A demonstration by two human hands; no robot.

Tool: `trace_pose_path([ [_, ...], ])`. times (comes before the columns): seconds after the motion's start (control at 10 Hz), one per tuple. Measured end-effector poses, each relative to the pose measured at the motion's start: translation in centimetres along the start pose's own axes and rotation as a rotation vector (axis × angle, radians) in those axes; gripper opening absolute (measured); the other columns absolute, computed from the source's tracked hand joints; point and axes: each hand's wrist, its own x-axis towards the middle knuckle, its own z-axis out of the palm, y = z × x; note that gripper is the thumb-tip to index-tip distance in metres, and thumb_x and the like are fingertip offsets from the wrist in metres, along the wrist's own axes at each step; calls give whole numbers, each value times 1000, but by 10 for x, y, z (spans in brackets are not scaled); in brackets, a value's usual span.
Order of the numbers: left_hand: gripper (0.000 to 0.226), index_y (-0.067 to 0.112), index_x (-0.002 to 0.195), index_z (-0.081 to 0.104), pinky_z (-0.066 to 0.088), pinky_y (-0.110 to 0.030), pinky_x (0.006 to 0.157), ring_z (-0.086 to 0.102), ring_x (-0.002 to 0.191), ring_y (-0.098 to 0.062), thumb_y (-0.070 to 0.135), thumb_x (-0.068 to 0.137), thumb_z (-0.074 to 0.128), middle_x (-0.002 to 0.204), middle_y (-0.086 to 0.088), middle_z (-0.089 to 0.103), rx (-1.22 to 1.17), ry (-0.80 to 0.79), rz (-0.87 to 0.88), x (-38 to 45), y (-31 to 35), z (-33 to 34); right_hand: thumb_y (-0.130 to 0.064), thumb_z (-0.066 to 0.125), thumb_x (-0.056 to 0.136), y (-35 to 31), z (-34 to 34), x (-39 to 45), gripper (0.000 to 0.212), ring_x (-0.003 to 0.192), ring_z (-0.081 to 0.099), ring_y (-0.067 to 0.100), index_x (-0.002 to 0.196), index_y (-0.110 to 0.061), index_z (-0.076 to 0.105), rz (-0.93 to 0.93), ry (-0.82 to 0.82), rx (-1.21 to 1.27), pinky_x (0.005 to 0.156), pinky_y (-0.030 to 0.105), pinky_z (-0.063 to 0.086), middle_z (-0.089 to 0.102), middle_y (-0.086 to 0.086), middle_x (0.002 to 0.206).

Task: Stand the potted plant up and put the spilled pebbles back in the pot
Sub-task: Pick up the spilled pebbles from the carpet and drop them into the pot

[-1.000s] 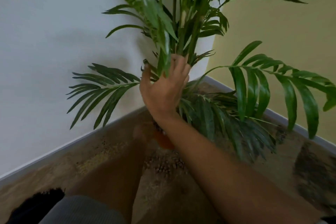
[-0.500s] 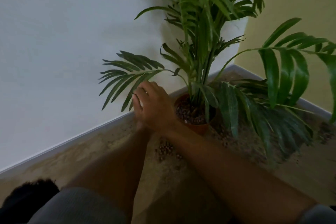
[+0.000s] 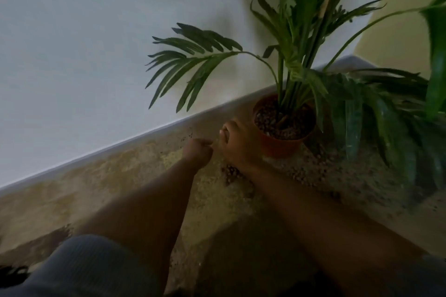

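Note:
The potted plant stands upright in its terracotta pot [image 3: 280,144] close to the wall corner, and brown pebbles fill the pot around the green stems [image 3: 287,72]. Spilled pebbles [image 3: 231,173] lie on the floor left of the pot, under my right wrist, and more are scattered in front of and to the right of it. My right hand [image 3: 237,143] rests on the floor just left of the pot, its fingers bent down toward the floor. My left hand [image 3: 198,152] is beside it, curled into a loose fist, with nothing visible in it.
A white wall [image 3: 96,43] with a pale baseboard [image 3: 144,135] runs diagonally behind my hands and meets a yellowish wall [image 3: 398,31] at the corner. Long palm fronds [image 3: 386,116] droop over the mottled beige floor to the pot's right. My knee [image 3: 84,265] is at bottom left.
My right hand left the stems and came down to the floor beside the pot. The plant now stands upright on its own. My left hand has emerged from under the right one.

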Motion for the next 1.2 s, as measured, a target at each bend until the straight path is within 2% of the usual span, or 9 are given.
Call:
trace_pose_path([
  [0.2, 34, 20, 121, 65, 55, -33, 89, 62, 105, -18, 6, 90, 59, 124, -4, 63, -47, -30, -40, 32, -12, 23, -31, 45, 98, 41, 26, -6, 49, 138, 36, 28, 143, -10, 43, 296, -386, 28, 108, 40, 37, 35, 9, 152],
  [0.4, 45, 28, 126, 60, 50, -42, 99, 57, 116, -23, 13, 84, 66, 130, -3, 60, 62, -88, -37, 62, -19, 53, -33, 59, 84, 85, 64, -1, 62, 133, 43, 30, 141, -12, 44, 381, -623, -70, 104, 42, 44, 43, 9, 145],
  [0.5, 50, 23, 136, 50, 46, -45, 103, 50, 123, -30, 16, 88, 63, 137, -10, 50, 168, -110, -27, 78, -24, 64, -28, 58, 85, 98, 84, 3, 67, 141, 32, 30, 146, -12, 37, 340, -669, -111, 109, 41, 40, 32, 9, 154],
  [0.6, 58, 17, 145, 37, 28, -48, 116, 28, 140, -33, 18, 92, 59, 153, -12, 30, 308, -153, 82, 92, -18, 68, -27, 53, 92, 101, 97, 11, 71, 148, 19, 28, 154, -14, 22, 277, -685, -133, 115, 42, 32, 13, 3, 163],
  [0.7, 65, 17, 146, 35, 33, -48, 113, 28, 141, -34, 29, 89, 63, 156, -9, 23, 350, -206, 131, 111, -21, 71, -24, 52, 94, 101, 111, 25, 69, 150, 13, 28, 155, -16, 20, 199, -655, -170, 118, 42, 28, 8, 2, 164],
  [0.8, 62, 19, 145, 36, 40, -47, 108, 33, 138, -33, 28, 89, 61, 156, -7, 24, 404, -223, 195, 123, -23, 79, -21, 57, 92, 102, 123, 38, 69, 149, 15, 28, 153, -18, 24, 143, -664, -208, 114, 41, 31, 10, 1, 163],
  [1.0, 47, 23, 134, 53, 25, -41, 114, 28, 140, -28, 36, 88, 54, 146, -5, 43, 561, -264, 364, 137, -26, 106, -17, 50, 91, 115, 129, 32, 57, 143, 22, 28, 146, -13, 37, 87, -783, -270, 111, 39, 34, 24, 7, 156],
  [1.1, 45, 16, 130, 53, 36, -39, 104, 38, 126, -30, 35, 89, 49, 136, -10, 48, 569, -159, 316, 137, -31, 116, -15, 55, 89, 118, 121, 26, 52, 138, 25, 30, 139, -11, 43, 94, -757, -247, 109, 40, 35, 25, 7, 151],
  [1.2, 44, 6, 126, 55, 31, -42, 104, 38, 121, -35, 34, 94, 40, 129, -18, 51, 619, -135, 306, 128, -35, 119, -21, 59, 86, 120, 118, 21, 47, 131, 33, 31, 131, -12, 49, 99, -714, -234, 100, 41, 41, 32, 7, 142],
])
